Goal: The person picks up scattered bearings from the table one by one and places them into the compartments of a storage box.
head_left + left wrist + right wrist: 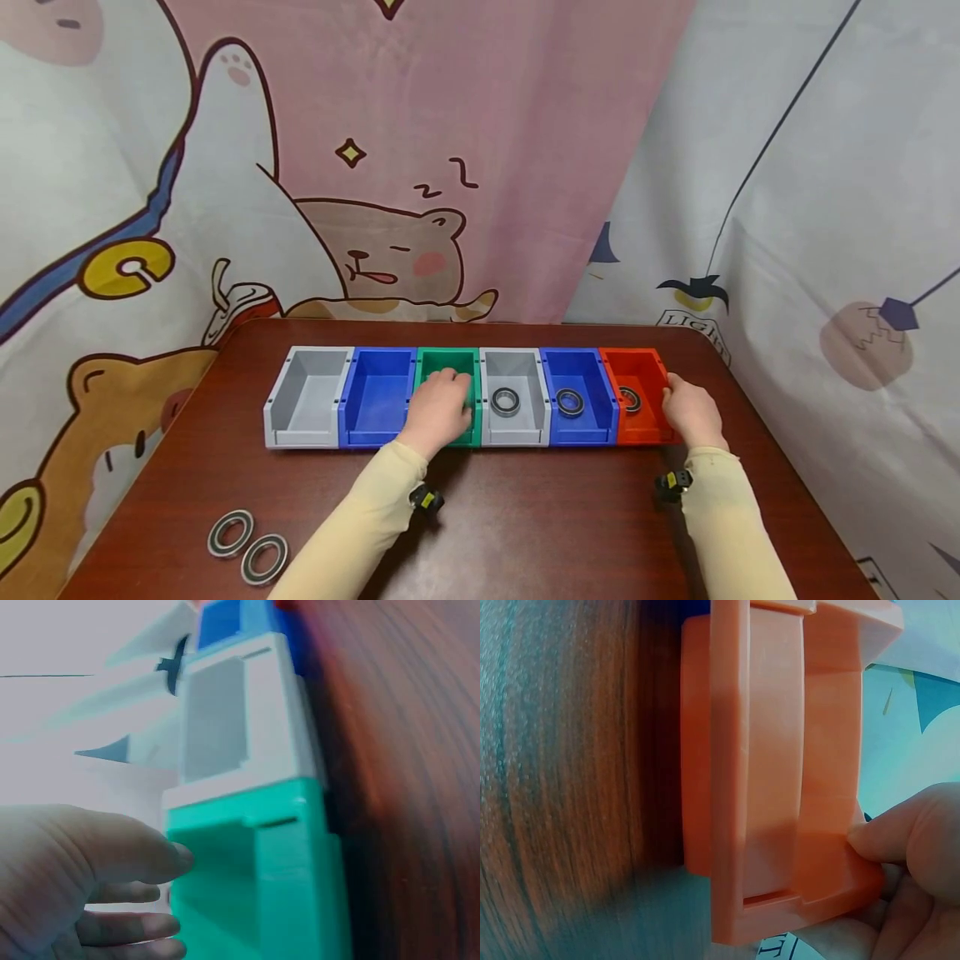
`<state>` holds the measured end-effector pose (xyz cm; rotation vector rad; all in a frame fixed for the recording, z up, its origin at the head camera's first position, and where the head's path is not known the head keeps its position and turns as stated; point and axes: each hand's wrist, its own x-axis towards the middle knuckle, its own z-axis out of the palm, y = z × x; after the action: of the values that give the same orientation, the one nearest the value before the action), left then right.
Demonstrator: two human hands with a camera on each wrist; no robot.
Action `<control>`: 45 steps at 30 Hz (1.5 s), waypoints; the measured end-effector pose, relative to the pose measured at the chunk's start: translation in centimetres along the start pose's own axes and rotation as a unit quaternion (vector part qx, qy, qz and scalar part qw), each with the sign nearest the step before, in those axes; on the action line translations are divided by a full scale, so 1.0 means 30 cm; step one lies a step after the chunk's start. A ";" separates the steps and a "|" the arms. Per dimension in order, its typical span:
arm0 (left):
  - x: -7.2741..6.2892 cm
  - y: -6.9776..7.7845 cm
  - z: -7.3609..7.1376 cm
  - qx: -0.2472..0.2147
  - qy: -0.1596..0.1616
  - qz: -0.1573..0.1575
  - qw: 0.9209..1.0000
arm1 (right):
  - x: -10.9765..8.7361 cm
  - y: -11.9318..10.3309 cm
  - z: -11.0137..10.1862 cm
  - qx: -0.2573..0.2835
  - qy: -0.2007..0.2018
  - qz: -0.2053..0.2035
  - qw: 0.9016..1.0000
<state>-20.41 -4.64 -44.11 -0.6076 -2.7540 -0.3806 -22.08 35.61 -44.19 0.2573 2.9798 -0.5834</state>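
My left hand [438, 408] reaches over the green bin [472, 437], hiding much of its inside. In the left wrist view the thumb [161, 859] and fingers stand apart at the bin's opening, and no held object is plainly visible. My right hand [692, 410] grips the right side wall of the red bin [648, 432] at the row's end, thumb on the inside in the right wrist view. One ring-shaped ball bearing [631, 400] lies in the red bin, another bearing [570, 403] in the blue bin [592, 437], and a third bearing [505, 402] in the grey bin [517, 437].
Left of the green bin stand a second blue bin [375, 396] and a second grey bin [315, 392]. Two more bearings, one [231, 533] beside the other [265, 559], lie on the brown table [540, 517] at front left. A printed curtain [525, 167] hangs behind the table.
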 end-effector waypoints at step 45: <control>-0.377 -0.133 -0.273 -0.128 0.028 0.034 0.991 | 0.001 -0.003 0.006 -0.001 0.008 0.002 1.000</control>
<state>-10.53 -14.86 -41.16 -0.7390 -2.6426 -0.7312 -22.13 35.45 -44.34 0.2678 2.9946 -0.5813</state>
